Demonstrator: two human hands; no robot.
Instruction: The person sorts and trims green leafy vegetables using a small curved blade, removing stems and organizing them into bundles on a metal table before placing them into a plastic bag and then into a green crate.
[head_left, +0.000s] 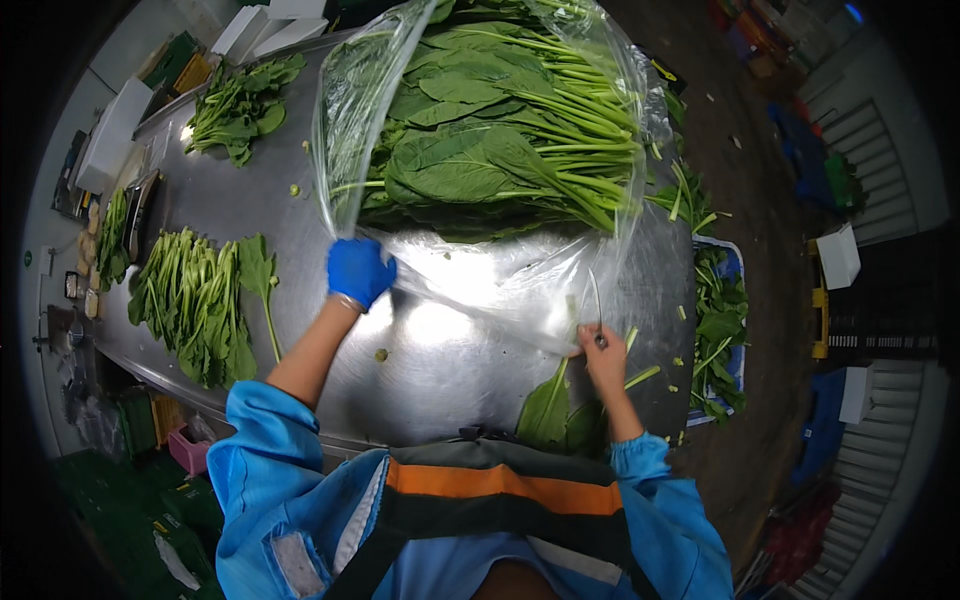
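A large pile of leafy greens, stems pointing right, lies inside a clear plastic bag on the metal table. My left hand, in a blue glove, is closed on the bag's near left edge. Bare, my right hand pinches the near right corner of the film. A small knife is also in its grasp, with the thin curved blade pointing away from me. Loose leaves lie beside that hand, partly under my forearm. Between both hands the film is stretched low over the tabletop.
At the left lie a bunch of greens and a single leafy stalk. Another bunch rests at the far left. A blue-and-white crate of greens stands off the right edge. Stem scraps dot the table.
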